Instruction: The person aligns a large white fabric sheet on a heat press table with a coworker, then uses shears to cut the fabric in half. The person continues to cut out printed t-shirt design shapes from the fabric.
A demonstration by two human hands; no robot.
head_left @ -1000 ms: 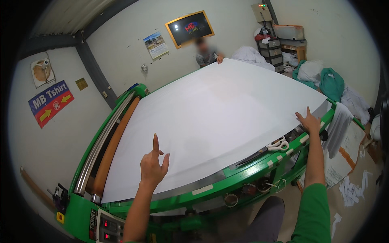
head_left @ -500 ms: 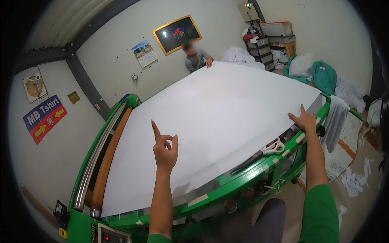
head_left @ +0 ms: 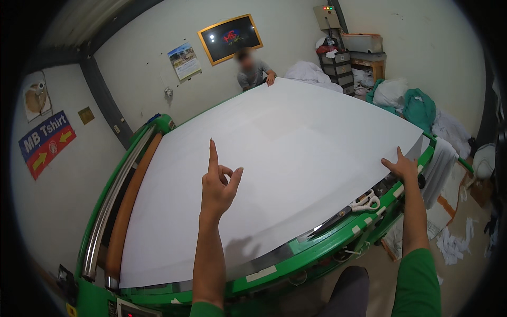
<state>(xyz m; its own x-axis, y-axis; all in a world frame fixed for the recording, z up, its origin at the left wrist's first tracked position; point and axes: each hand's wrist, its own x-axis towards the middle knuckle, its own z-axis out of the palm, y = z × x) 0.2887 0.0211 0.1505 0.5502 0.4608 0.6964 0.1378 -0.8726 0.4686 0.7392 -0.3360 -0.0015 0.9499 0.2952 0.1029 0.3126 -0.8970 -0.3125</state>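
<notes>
A wide, smooth white sheet (head_left: 296, 153) covers the bed of a green-framed machine (head_left: 322, 240); I cannot tell whether it is cloth or paper. Raised above its near part, my left hand (head_left: 217, 185) points upward with the index finger, thumb apart and other fingers curled, holding nothing. My right hand (head_left: 404, 168) lies at the sheet's near right edge, index finger and thumb spread; its lower fingers are partly hidden. White-handled scissors (head_left: 365, 202) lie on the near rail, left of and nearer than that hand. At the far corner a person (head_left: 253, 71) touches the sheet.
Along the machine's left side run an orange-brown roller (head_left: 134, 203) and a metal roller (head_left: 113, 211). Grey cloth (head_left: 441, 164) hangs from the right end. Fabric scraps (head_left: 455, 240) litter the right floor; bundles and a teal sack (head_left: 420, 108) sit behind. Drawers (head_left: 338, 71) stand at the back.
My view has shifted slightly. My left hand has moved a little up and right over the sheet, still pointing. My right hand stays at the sheet's edge.
</notes>
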